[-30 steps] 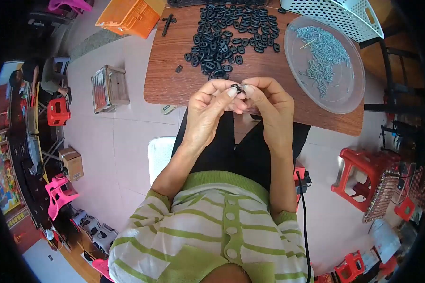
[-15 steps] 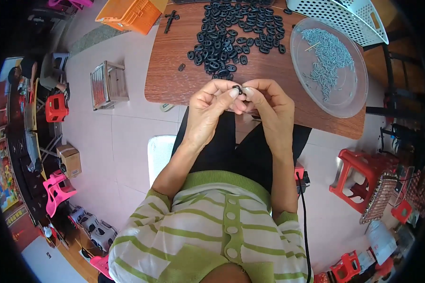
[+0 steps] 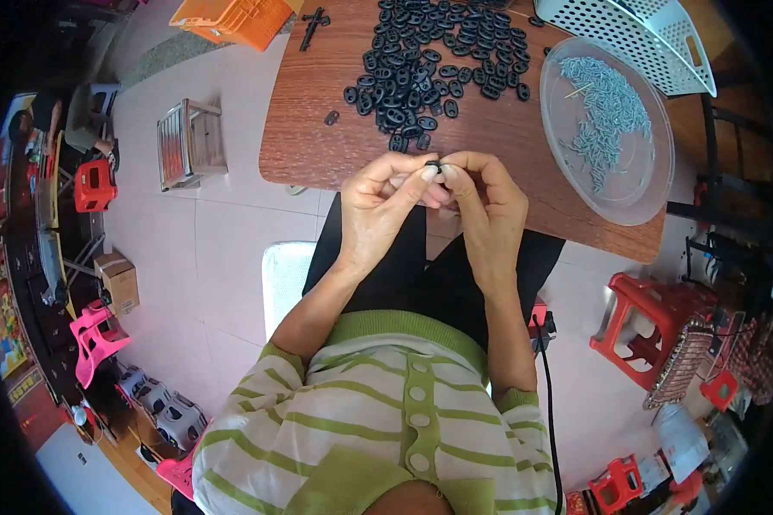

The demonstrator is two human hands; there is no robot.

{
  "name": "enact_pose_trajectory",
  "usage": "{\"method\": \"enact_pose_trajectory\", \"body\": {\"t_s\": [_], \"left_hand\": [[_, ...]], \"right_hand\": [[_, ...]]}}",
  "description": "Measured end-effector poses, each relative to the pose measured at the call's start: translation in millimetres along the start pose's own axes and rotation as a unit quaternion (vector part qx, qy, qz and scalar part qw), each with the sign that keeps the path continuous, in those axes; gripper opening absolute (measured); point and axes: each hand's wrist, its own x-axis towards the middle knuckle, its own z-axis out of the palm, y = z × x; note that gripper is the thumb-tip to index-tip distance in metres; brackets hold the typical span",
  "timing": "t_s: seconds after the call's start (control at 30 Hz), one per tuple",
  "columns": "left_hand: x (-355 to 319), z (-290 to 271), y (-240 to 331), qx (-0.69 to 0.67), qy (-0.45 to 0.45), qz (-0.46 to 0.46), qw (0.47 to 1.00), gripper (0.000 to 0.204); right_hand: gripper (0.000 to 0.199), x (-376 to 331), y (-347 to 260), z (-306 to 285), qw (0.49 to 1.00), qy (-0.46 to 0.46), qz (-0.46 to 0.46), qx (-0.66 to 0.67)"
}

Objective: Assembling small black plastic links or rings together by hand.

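Observation:
A small black plastic piece, probably a cord lock, is pinched between the fingertips of both hands, just off the table's near edge. My left hand grips it with thumb and forefinger, and my right hand closes on its other side. Fingers cover most of the piece. Beyond them lies a heap of black oval pieces with two holes. To the right, a clear round tray holds many tiny grey-blue spring-like parts, with a thin pale stick among them.
The brown wooden table carries a white perforated basket at back right and dark rods at back left. An orange crate stands beyond the left corner. A metal-framed stool and red stool flank the table.
Both hands stay together, and the fingertips now cover more of the black piece. The view has shifted slightly, so the table and heap appear a little lower.

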Motion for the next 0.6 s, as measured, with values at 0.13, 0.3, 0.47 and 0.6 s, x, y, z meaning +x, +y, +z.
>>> {"method": "enact_pose_trajectory", "body": {"t_s": [0.13, 0.3, 0.47, 0.6], "left_hand": [[2, -2, -2, 0.035, 0.001, -0.009, 0.999, 0.015], [7, -4, 0, 0.016, 0.004, -0.042, 0.999, 0.016], [9, -10, -3, -0.049, 0.001, -0.032, 0.998, 0.017], [9, -11, 1, -0.103, 0.008, -0.041, 0.994, 0.017]], "right_hand": [[0.007, 0, 3, 3, 0.999, 0.012, -0.011, -0.049], [0.009, 4, 8, 6, 1.000, 0.009, 0.006, -0.017], [0.011, 7, 2, 4, 0.993, -0.031, 0.062, 0.095], [0.013, 13, -10, -1, 0.990, -0.041, 0.078, 0.109]]}}
